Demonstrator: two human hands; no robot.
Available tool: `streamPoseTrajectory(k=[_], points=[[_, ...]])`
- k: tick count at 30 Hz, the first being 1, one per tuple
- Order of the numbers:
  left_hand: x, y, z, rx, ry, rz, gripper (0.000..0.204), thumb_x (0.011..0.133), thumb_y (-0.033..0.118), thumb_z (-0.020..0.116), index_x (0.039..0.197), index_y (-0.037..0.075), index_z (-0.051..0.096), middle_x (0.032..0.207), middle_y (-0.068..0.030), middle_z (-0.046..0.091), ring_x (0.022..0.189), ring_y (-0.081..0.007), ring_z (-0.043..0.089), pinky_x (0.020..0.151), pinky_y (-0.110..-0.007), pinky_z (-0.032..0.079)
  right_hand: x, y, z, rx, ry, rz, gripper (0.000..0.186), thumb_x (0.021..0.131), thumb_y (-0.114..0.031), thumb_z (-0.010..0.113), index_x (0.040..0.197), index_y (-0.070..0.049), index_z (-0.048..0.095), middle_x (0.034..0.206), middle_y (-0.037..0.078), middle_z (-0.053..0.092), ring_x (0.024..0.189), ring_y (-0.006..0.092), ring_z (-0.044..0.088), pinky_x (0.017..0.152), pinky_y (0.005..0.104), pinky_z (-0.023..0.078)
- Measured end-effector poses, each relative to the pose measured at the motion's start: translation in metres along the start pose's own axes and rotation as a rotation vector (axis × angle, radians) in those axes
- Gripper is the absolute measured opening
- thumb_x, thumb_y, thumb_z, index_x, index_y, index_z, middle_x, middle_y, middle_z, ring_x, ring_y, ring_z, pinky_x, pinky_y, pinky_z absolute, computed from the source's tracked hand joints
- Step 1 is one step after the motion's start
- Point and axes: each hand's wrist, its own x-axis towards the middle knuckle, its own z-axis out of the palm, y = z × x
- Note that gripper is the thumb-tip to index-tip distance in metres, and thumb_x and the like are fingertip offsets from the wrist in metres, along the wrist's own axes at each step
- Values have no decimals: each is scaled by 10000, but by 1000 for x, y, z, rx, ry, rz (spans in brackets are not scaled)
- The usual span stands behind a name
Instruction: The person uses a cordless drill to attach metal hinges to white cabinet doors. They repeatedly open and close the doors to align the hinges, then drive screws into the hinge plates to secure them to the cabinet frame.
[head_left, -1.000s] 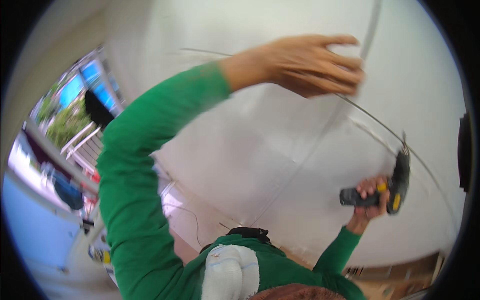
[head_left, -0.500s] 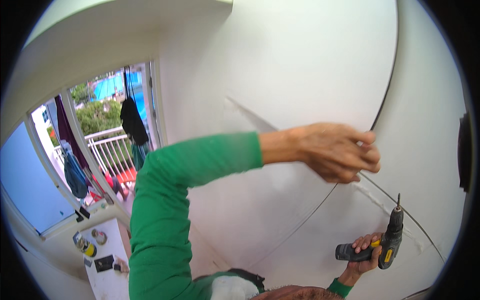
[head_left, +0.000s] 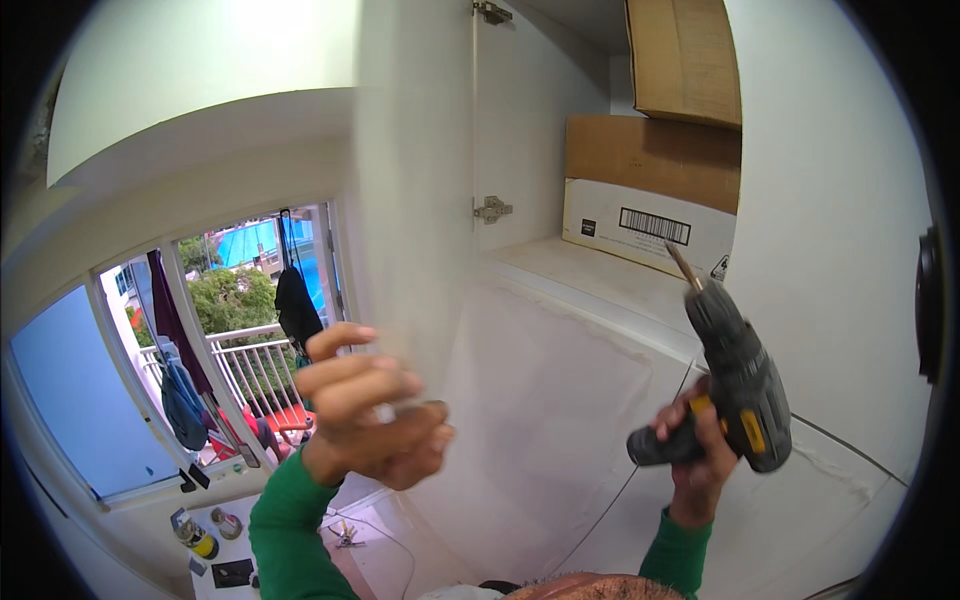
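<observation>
My left hand is raised at the lower edge of a motion-blurred white cabinet door, fingers curled; whatever lies within them is hard to make out. In my right hand is a black-and-yellow cordless drill, tilted up, with a long bit in front of the open cabinet. Inside, a white-and-brown carton rests on the shelf beneath another cardboard box. Two metal hinges show on the cabinet's left side wall.
At the left, an open doorway and window look onto a balcony railing, with a dark bag hanging in the frame. Below it, a white table carries cans and small items, with a cable beside it. A dark object sits at the far right.
The cabinet door has swung leftward, revealing the boxes and hinges. My left hand has moved down and left, and the drill has risen closer to the cabinet opening.
</observation>
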Motion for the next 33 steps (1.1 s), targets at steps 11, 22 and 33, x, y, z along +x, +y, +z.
streamPoseTrajectory(k=[11, 22, 33], points=[[8, 0, -31, -252, 283, -801, 858, 755, 46, 633, 1566, -1, 357, 1529, -242, 407, 1392, -362, 499, 1071, -483, 557, 234, 11, 139, -7, -160, -131, 194, 949, -222, 790, 1001, -61, 696, 753, 46, 656, 609, 143, 613, 583, 313, 510], [7, -27, -34, -112, 84, -953, 610, 1022, 109, 661, 1537, -82, 394, 1367, -233, 596, 1256, -292, 590, 1105, -381, 451, 471, 22, 182, -267, -291, 72, 262, 924, -264, 824, 960, -44, 688, 753, 45, 676, 595, 157, 658, 566, 341, 600], [1, -44, -41, 39, 69, -945, 463, 1016, 167, 698, 1403, -42, 551, 1270, -183, 655, 1193, -248, 622, 1089, -368, 449, 382, 30, 133, -806, -542, 177, 285, 866, -308, 906, 945, -102, 726, 764, 25, 701, 599, 142, 641, 552, 307, 526]])
